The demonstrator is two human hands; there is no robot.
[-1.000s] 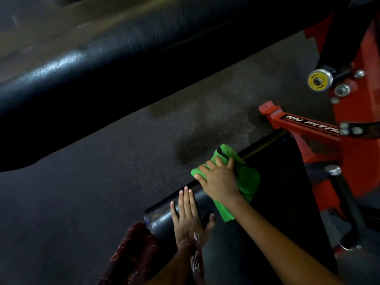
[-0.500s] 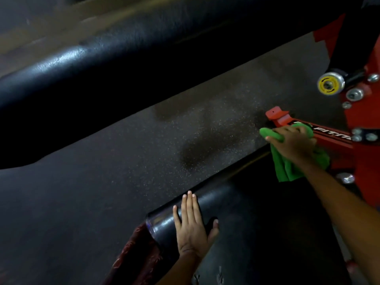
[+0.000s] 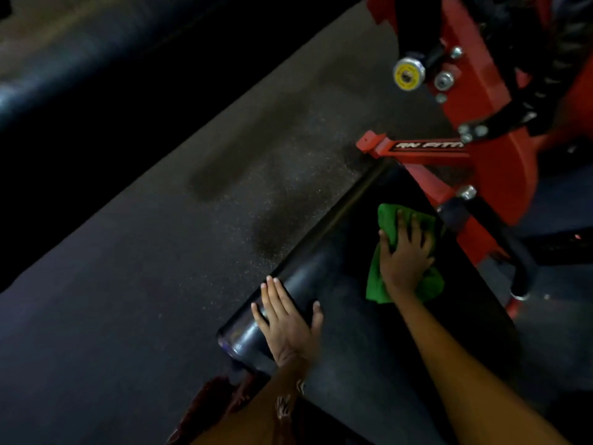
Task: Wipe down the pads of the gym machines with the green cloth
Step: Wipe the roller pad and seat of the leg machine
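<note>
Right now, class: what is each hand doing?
Left hand: open, flat on the black pad.
Right hand: open, pressing the green cloth onto the pad.

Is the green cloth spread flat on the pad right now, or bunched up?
Bunched. The green cloth lies crumpled in uneven folds on the black pad, pressed under the right hand, with straight fingers.

On the pad (image 3: pixel 369 348) the left hand (image 3: pixel 287 326) rests flat at the near left edge, the right hand (image 3: pixel 405 256) lies farther ahead on the cloth (image 3: pixel 375 284) (toward the machine frame (image 3: pixel 491 168)), floor (image 3: pixel 160 268) to the left.
</note>
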